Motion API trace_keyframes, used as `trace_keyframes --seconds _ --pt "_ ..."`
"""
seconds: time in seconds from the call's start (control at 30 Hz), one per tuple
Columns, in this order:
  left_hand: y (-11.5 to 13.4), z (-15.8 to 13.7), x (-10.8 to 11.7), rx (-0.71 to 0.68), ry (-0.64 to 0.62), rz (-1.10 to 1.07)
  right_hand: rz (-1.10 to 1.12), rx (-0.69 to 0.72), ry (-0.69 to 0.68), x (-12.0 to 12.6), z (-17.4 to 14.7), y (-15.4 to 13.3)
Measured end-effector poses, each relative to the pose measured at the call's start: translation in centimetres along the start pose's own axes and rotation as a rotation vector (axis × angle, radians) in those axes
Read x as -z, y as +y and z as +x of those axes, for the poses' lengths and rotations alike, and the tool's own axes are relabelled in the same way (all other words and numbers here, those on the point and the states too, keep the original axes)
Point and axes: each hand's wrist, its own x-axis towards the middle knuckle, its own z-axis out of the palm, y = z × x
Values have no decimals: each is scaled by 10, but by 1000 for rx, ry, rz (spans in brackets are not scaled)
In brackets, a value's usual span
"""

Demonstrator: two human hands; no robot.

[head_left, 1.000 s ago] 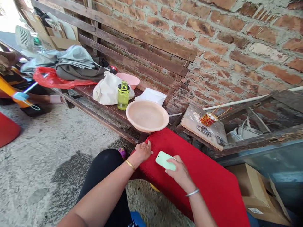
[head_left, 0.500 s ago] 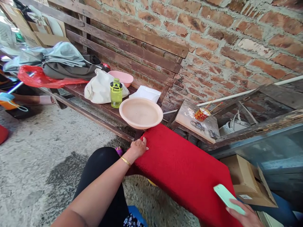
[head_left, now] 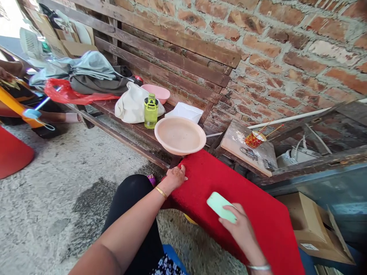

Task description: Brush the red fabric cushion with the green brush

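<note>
A red, fuzzy cloth covers a long, narrow surface in front of me. At its far left corner my left hand is closed over the edge, gripping the cloth; its fingertips are partly hidden. Above the middle of the cloth, my right hand holds a flat, mint-green oblong object between thumb and fingers. The underside of that object is hidden, so I cannot tell its kind. Just beyond my left hand sits a wide, pale pink basin at the end of the cloth.
Behind the basin, a wooden bench carries a green bottle, a white bag, a pink tub and folded clothes. A small wooden table holds padlocks and a red cup. A cardboard box stands at right.
My right hand has moved left and away from me over the red cloth with the mint-green object. My left hand keeps its hold on the corner. The view has shifted slightly left.
</note>
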Motion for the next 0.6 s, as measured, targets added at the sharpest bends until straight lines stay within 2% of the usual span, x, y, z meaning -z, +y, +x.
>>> trace_keyframes --seconds 0.07,0.13,0.23,0.3,0.4,0.6 --pt "-2 0 2 -8 5 -7 -16 102 -110 -30 12 -36" --pt "-2 0 4 -14 5 -14 -42 153 -158 -46 19 -56" --pt "-2 1 7 -11 -38 -19 -44 136 -158 -41 18 -51" --pt "0 1 10 1 -60 -13 -37 85 -142 -24 9 -27" --pt "2 -1 12 5 -41 -2 -26 -60 -74 15 -13 27" --pt "0 2 4 19 -38 28 -117 -358 194 105 -87 150"
